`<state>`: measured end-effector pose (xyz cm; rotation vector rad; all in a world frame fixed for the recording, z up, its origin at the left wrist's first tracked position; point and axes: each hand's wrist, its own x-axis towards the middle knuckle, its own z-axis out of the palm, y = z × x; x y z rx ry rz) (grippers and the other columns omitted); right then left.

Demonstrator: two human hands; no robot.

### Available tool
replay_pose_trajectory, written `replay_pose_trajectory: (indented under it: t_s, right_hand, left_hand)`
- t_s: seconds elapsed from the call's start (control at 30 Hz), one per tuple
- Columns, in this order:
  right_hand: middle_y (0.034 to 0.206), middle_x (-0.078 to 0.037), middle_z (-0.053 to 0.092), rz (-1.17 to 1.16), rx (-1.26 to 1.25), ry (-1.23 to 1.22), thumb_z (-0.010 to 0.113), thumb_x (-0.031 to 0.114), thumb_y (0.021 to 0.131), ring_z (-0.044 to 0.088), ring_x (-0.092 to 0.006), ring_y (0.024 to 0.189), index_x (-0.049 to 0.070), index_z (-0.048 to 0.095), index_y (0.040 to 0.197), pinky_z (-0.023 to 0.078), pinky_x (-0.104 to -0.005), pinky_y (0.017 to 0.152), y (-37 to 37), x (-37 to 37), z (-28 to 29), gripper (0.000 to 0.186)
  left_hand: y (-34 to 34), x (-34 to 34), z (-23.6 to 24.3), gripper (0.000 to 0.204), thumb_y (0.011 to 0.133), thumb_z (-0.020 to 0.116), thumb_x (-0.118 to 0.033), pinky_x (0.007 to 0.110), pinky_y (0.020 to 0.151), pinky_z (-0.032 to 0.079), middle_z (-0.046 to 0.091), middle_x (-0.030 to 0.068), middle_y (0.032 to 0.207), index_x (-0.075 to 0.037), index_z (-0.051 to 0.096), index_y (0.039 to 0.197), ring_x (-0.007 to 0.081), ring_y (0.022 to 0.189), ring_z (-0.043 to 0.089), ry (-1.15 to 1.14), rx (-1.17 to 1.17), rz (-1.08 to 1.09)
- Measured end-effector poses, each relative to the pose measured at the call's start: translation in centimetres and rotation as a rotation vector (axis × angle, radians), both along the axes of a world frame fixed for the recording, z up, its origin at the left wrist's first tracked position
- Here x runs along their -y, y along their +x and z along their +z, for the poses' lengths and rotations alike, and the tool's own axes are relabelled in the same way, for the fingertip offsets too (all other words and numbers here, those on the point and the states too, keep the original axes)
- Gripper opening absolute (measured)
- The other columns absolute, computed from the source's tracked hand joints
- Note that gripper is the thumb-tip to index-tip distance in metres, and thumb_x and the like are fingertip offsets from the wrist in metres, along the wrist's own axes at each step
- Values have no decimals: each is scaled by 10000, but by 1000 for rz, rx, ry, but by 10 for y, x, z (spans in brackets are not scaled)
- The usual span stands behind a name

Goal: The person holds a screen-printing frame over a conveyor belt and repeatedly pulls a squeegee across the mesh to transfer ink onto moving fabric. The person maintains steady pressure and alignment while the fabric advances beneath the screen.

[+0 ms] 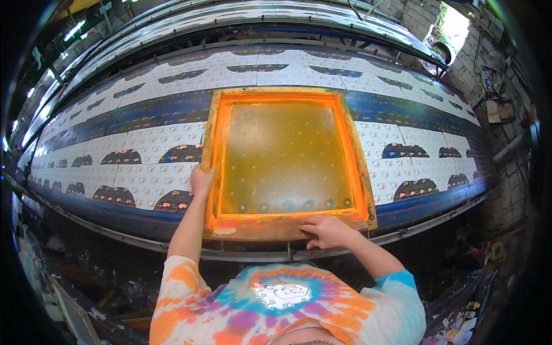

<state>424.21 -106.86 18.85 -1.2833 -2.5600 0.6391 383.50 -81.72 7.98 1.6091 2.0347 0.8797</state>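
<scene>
A wooden screen-printing frame, stained orange along its inner edges, lies over the long table in front of me. Its olive-green mesh carries small dotted motifs and a row of round ones along the near side. My left hand is closed on the frame's left bar, low down. At the near bar, right of its middle, my right hand has its fingers bent over the wood. White fabric panels with small orange flower prints lie on both sides of the frame; what is beneath it is mostly hidden.
The dark blue table runs across the view, with a metal rail along its near edge. More printed panels lie in a far row. Another long table stands behind. A block wall rises at the right.
</scene>
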Motion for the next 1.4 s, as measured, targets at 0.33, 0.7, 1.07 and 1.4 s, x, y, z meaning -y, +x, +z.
replay_pose_trajectory:
  t_s: [0.33, 0.7, 1.07, 1.4]
  right_hand:
    - [732, -169, 714, -388, 287, 109, 773, 302, 799, 725, -379, 708, 88, 748, 850, 574, -505, 635, -49, -22, -8, 221]
    - [759, -150, 728, -397, 351, 56, 793, 332, 770, 732, -356, 739, 123, 771, 839, 575, -492, 668, -41, -10, 13, 221]
    - [814, -95, 718, -356, 277, 305, 723, 189, 703, 734, -286, 774, 97, 707, 781, 581, -448, 664, -34, -72, -32, 122]
    - [777, -123, 733, -371, 333, 368, 748, 266, 773, 732, -320, 729, 102, 740, 804, 572, -467, 656, 12, -287, -40, 167]
  left_hand:
    - [-2, -1, -3, 384, 817, 760, -254, 494, 870, 543, 735, 254, 1010, 32, 682, 1060, 419, 990, 710, 8, -92, -2]
    - [-6, -3, -15, 399, 844, 774, -264, 518, 912, 522, 710, 258, 1074, 35, 653, 1079, 434, 1038, 679, -23, -125, -4]
    - [-4, 4, 1, 382, 871, 767, -319, 477, 843, 539, 744, 226, 1008, 11, 726, 1058, 398, 942, 714, 3, 9, 11]
    - [-1, -2, -5, 376, 967, 677, -308, 497, 819, 517, 707, 277, 949, 63, 685, 1025, 465, 919, 671, 60, -9, 65]
